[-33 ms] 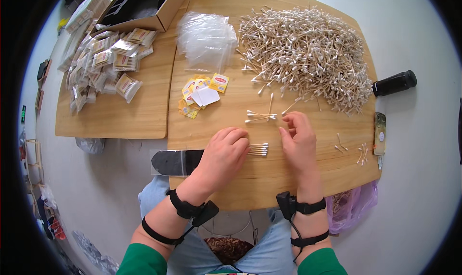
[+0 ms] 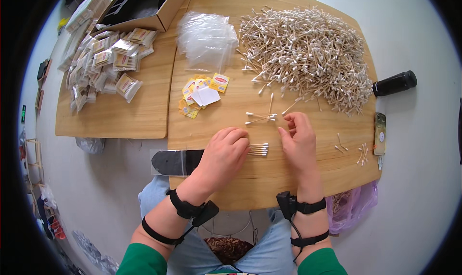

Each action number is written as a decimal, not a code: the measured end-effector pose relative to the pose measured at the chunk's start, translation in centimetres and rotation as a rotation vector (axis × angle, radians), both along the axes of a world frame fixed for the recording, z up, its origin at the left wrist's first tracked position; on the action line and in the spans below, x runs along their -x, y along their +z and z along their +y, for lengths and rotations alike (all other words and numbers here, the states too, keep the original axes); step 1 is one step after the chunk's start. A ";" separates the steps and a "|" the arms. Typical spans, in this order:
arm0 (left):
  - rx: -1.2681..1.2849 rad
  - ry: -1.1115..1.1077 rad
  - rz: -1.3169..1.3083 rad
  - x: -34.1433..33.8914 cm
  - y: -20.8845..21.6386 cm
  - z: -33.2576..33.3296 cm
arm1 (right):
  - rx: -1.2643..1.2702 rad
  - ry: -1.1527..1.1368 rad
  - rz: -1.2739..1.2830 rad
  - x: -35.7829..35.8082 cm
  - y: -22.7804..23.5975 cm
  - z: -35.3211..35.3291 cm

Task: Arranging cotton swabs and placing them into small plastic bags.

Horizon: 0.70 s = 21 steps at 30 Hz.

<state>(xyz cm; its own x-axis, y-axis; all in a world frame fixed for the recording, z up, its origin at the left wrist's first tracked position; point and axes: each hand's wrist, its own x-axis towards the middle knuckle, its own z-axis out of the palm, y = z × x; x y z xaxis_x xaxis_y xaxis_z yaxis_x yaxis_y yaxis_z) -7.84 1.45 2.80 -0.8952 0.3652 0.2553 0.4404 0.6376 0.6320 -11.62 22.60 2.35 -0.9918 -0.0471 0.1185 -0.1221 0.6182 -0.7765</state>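
My left hand [image 2: 225,152] is closed over a small row of cotton swabs [image 2: 258,150], whose white tips stick out to the right from under its fingers. Beneath that hand and wrist lies a black strip in a clear sleeve [image 2: 168,163]. To the right, my right hand [image 2: 298,139] hovers with curled fingers, thumb and forefinger a little apart, and nothing shows between them. Just left of its fingertips, a few loose cotton swabs [image 2: 262,116] lie crossed on the table. One more swab [image 2: 291,106] lies by the forefinger.
A big heap of cotton swabs [image 2: 308,54] covers the far right. Clear plastic bags [image 2: 206,39] and yellow-and-white cards [image 2: 204,95] lie left of it. Filled packets [image 2: 103,58] and a cardboard box [image 2: 168,10] occupy the left table. A black bottle [image 2: 394,83] and a phone [image 2: 379,131] edge the right.
The crossed loose swabs by my right hand have shifted very slightly to the left. Both hands look almost still.
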 end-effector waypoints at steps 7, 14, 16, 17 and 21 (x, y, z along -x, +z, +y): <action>-0.027 0.017 -0.001 0.0 0.1 -0.1 | -0.257 0.084 0.166 0.6 0.6 -1.6; -0.014 0.140 0.052 0.4 0.0 -0.1 | -0.220 0.189 0.086 0.1 1.0 -1.7; 0.016 0.119 0.071 0.7 -0.7 0.2 | -0.207 0.205 0.086 0.0 1.0 -1.7; 0.048 0.098 0.092 0.8 -0.9 0.3 | -0.193 0.220 0.087 0.1 1.0 -1.8; 0.195 0.050 0.056 0.9 -1.4 0.6 | -0.139 0.175 0.110 0.3 1.1 -2.3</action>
